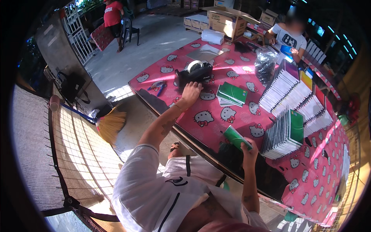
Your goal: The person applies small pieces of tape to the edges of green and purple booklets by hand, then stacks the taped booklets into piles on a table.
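Note:
My left hand [191, 91] stretches out over the pink patterned tablecloth [239, 116] and rests against the front of a black tape dispenser [193, 73] holding a white tape roll. My right hand [249, 149] grips a rolled green notebook [236, 137] near the table's front edge. A small pile of green notebooks [232, 94] lies between the two hands. Right of my right hand stands a tall stack of spiral notebooks [285, 133] with a green cover on top.
More rows of spiral notebooks [295, 92] run toward the back right. A dark plastic bag [266, 63], cardboard boxes [228, 21] and a seated person [288, 36] are at the far end. Scissors [157, 86] lie left. A broom [110, 124] leans below.

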